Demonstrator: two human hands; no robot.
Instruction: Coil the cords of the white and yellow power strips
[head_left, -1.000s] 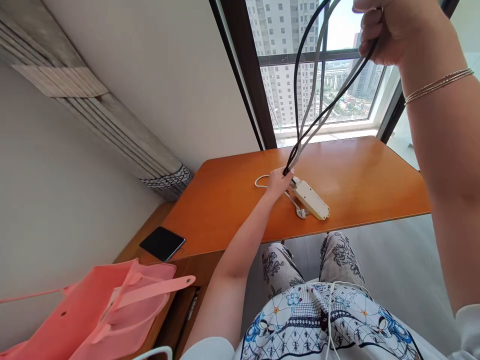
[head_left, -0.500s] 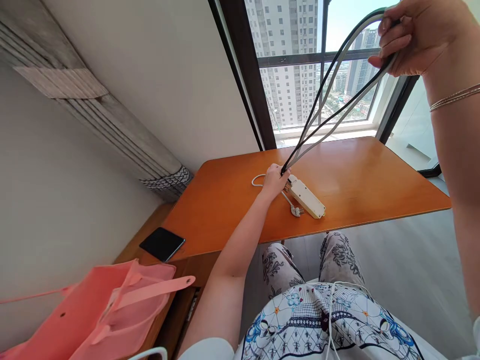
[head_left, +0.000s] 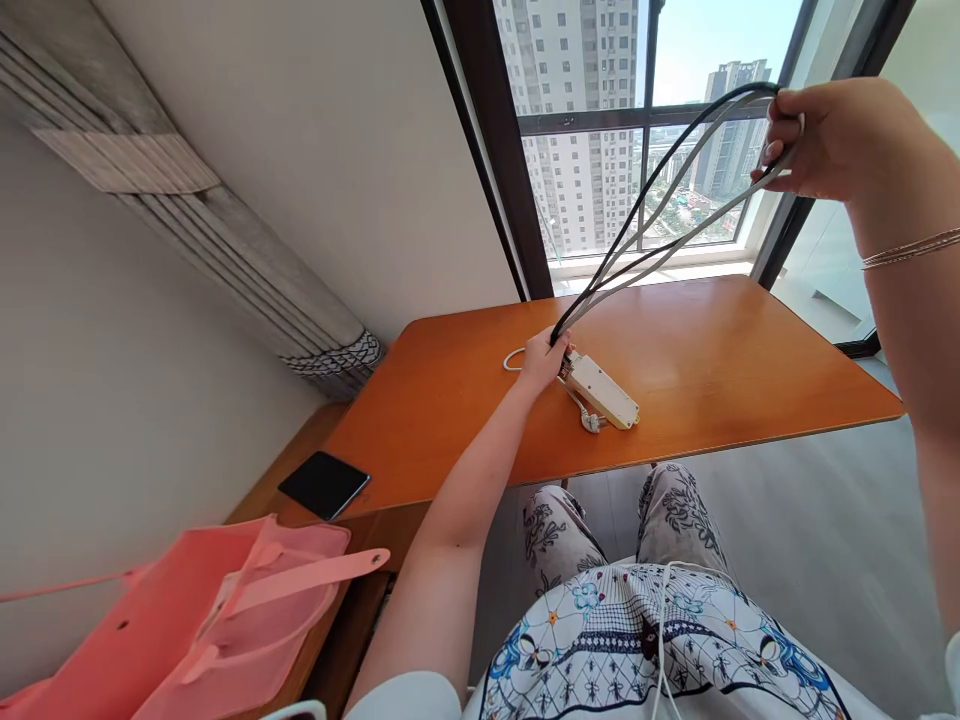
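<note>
Black and white cables point(head_left: 652, 210) run in a long loop between my two hands. My left hand point(head_left: 546, 360), low over the table, is closed round their lower end, beside a cream power strip point(head_left: 604, 390). Raised at the upper right in front of the window, my right hand point(head_left: 817, 140) pinches the far bend of the loop. The power strip lies tilted on the tabletop, and its left end is partly hidden behind my left hand. A white plug point(head_left: 592, 422) on a thin white cord rests against its near side.
The orange-brown table point(head_left: 750, 360) reaches up to the window point(head_left: 585, 190). A black tablet or phone point(head_left: 324, 486) lies at its left corner. A pink bag point(head_left: 225, 610) sits at the lower left. A gathered grey curtain point(head_left: 247, 270) hangs along the left wall.
My right hand has come down a little with the cable bend, and the loop slackens slightly. My left hand and the power strip have shifted slightly left.
</note>
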